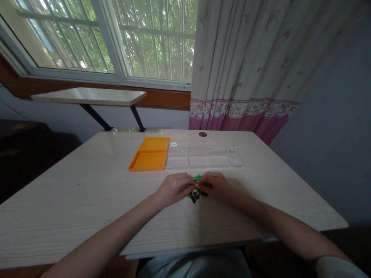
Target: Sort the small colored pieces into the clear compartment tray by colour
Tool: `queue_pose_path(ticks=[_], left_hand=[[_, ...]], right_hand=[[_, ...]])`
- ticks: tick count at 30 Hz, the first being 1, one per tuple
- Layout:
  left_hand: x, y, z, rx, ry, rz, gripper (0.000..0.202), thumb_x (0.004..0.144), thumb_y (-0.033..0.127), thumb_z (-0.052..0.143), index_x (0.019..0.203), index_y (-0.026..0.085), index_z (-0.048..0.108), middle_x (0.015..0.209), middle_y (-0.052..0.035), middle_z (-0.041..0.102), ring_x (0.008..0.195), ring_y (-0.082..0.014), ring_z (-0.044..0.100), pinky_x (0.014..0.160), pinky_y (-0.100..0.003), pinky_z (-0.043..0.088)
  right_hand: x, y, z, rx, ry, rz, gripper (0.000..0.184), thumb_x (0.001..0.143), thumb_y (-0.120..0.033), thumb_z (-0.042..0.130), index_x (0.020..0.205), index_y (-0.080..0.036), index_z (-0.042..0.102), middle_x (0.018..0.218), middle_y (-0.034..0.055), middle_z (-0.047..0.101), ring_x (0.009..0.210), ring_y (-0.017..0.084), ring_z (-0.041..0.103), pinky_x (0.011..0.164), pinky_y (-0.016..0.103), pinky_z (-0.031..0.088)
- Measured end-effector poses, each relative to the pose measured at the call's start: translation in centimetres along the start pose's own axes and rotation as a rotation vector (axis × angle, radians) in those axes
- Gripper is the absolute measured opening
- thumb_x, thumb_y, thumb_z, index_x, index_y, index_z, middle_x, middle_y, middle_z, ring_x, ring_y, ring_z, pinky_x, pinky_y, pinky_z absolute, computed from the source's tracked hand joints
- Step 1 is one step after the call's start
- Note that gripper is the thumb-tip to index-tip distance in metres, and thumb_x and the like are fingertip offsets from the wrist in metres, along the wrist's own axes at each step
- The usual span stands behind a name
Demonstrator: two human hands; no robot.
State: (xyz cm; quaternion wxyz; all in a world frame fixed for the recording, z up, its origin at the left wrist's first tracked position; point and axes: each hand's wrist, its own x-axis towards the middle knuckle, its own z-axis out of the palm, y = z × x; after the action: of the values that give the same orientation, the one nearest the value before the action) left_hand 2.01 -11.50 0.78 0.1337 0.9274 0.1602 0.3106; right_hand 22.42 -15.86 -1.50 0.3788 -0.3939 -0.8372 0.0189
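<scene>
A small heap of tiny coloured pieces (195, 190), green, blue, yellow and dark, lies on the pale wooden table (87, 200) in front of me. My left hand (173, 188) rests on the heap's left side with its fingers curled onto the pieces. My right hand (215, 184) sits on the right side, fingers also bent and pinched into the pile. The two hands nearly meet over the heap. What each fingertip holds is too small to make out.
An open orange box (150, 155) lies farther back on the table. Beside it, to the right, is a clear plastic tray (203, 157) with several compartments. A window, a wall shelf (87, 95) and a curtain (246, 65) stand behind.
</scene>
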Motion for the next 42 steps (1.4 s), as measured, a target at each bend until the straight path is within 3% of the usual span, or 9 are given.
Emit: queue_pose_path(ticks=[8, 13, 17, 21, 27, 31, 34, 38, 42], left_hand=[[-0.1, 0.3, 0.2, -0.031, -0.022, -0.028, 0.013, 0.082, 0.019, 0.049, 0.083, 0.015, 0.061, 0.07, -0.0023, 0.059, 0.063, -0.0088, 0.054, 0.056, -0.017, 0.041], [1.3, -0.7, -1.7, -0.035, 0.02, -0.061, 0.016, 0.084, 0.021, 0.047, 0.082, 0.015, 0.061, 0.071, -0.0024, 0.059, 0.06, -0.0074, 0.051, 0.054, -0.016, 0.039], [2.7, -1.9, -3.4, 0.0, 0.171, -0.112, 0.015, 0.083, 0.024, 0.05, 0.082, 0.015, 0.062, 0.068, -0.0007, 0.058, 0.056, -0.0068, 0.048, 0.053, -0.017, 0.039], [2.4, -2.5, -3.2, -0.003, 0.341, -0.161, 0.015, 0.083, 0.026, 0.052, 0.081, 0.015, 0.062, 0.068, -0.0015, 0.059, 0.056, -0.0074, 0.047, 0.052, -0.017, 0.039], [1.3, -2.3, -2.5, -0.011, 0.354, -0.147, 0.013, 0.083, 0.024, 0.052, 0.081, 0.015, 0.061, 0.074, -0.0038, 0.061, 0.062, -0.0089, 0.051, 0.054, -0.018, 0.04], [1.1, -2.6, -3.2, 0.024, 0.289, -0.158, 0.017, 0.084, 0.026, 0.05, 0.083, 0.015, 0.062, 0.074, -0.0041, 0.061, 0.065, -0.0097, 0.053, 0.057, -0.018, 0.04], [0.7, -4.3, -4.5, 0.12, 0.115, -0.223, 0.021, 0.085, 0.031, 0.047, 0.084, 0.016, 0.063, 0.079, -0.0045, 0.062, 0.067, -0.0107, 0.054, 0.06, -0.019, 0.041], [-0.7, -8.5, -7.2, 0.386, -0.066, -0.475, 0.027, 0.083, 0.038, 0.044, 0.086, 0.02, 0.065, 0.086, -0.0043, 0.063, 0.07, -0.0139, 0.056, 0.059, -0.021, 0.038], [-2.2, -12.0, -8.9, 0.478, -0.183, -0.69, 0.031, 0.079, 0.043, 0.046, 0.087, 0.021, 0.067, 0.088, -0.0063, 0.065, 0.072, -0.0178, 0.057, 0.058, -0.022, 0.036]], right_hand=[[-0.3, 0.1, 0.1, 0.041, -0.048, 0.034, 0.018, 0.08, -0.035, 0.057, 0.081, -0.017, 0.062, 0.067, 0.0012, 0.063, 0.058, 0.009, 0.055, 0.056, 0.019, 0.042], [-0.1, 0.2, -2.0, 0.052, -0.207, 0.171, 0.014, 0.08, -0.028, 0.054, 0.084, -0.017, 0.06, 0.066, -0.0006, 0.061, 0.052, 0.007, 0.051, 0.052, 0.018, 0.039], [-0.5, 0.6, -3.5, -0.012, -0.375, 0.095, 0.011, 0.079, -0.028, 0.054, 0.079, -0.018, 0.06, 0.059, -0.0025, 0.058, 0.051, 0.008, 0.05, 0.053, 0.019, 0.036], [-0.9, 0.5, -3.6, -0.098, -0.42, -0.014, 0.011, 0.08, -0.027, 0.051, 0.076, -0.02, 0.058, 0.056, -0.003, 0.057, 0.051, 0.009, 0.048, 0.053, 0.021, 0.033], [-0.8, 0.1, -3.4, -0.132, -0.431, -0.05, 0.009, 0.079, -0.025, 0.052, 0.075, -0.02, 0.057, 0.057, -0.0031, 0.058, 0.049, 0.009, 0.047, 0.054, 0.022, 0.031], [-0.9, 0.3, -3.4, -0.125, -0.452, -0.044, 0.009, 0.078, -0.026, 0.053, 0.075, -0.02, 0.058, 0.058, -0.003, 0.059, 0.05, 0.009, 0.048, 0.054, 0.022, 0.031], [-0.9, 0.3, -3.4, -0.118, -0.473, -0.031, 0.008, 0.077, -0.027, 0.054, 0.078, -0.02, 0.059, 0.06, -0.0028, 0.06, 0.052, 0.009, 0.05, 0.055, 0.022, 0.032], [-0.9, 0.1, -3.5, -0.126, -0.49, -0.015, 0.009, 0.076, -0.027, 0.057, 0.08, -0.021, 0.061, 0.063, -0.0022, 0.062, 0.055, 0.01, 0.053, 0.057, 0.022, 0.034], [-0.8, 0.1, -3.5, -0.128, -0.515, -0.005, 0.01, 0.076, -0.027, 0.057, 0.081, -0.021, 0.062, 0.064, -0.002, 0.063, 0.056, 0.01, 0.054, 0.057, 0.022, 0.035]])
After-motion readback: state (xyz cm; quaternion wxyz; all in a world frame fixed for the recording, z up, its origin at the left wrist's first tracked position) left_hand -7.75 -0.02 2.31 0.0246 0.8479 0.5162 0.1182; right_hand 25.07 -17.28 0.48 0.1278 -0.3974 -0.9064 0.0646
